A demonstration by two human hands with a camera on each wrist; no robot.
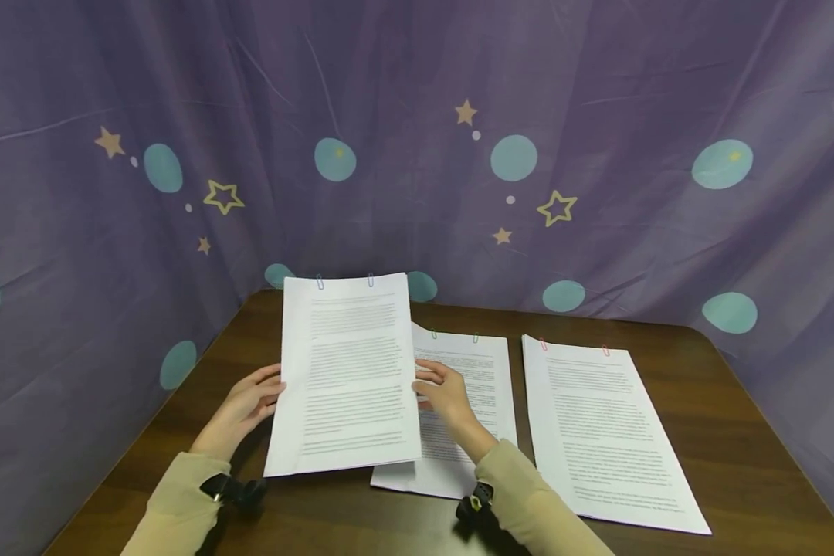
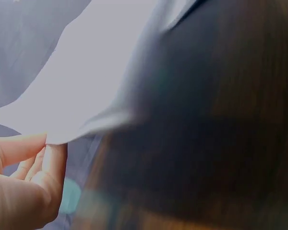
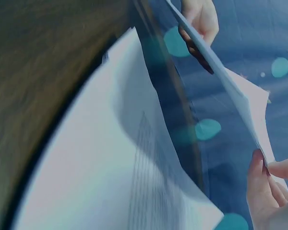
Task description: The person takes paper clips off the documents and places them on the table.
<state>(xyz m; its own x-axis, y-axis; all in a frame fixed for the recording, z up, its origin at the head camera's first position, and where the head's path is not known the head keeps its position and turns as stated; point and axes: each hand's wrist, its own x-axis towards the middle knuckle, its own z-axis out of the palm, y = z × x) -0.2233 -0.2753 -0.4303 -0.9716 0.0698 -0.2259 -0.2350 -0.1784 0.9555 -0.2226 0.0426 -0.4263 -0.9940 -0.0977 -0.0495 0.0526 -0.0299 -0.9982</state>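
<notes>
Both hands hold up a stack of printed paper with two bluish paper clips along its top edge. My left hand pinches the stack's left edge between thumb and fingers, as the left wrist view also shows on the paper. On the opposite edge, the thumb and fingers of my right hand pinch the sheets. In the right wrist view the raised stack appears nearly edge-on, above the table. A second stack with green clips lies behind and below it, partly covered.
To the right, a third printed stack with two red paper clips lies on the brown wooden table. A purple curtain with stars and teal spots hangs directly behind the table's back edge and along its sides.
</notes>
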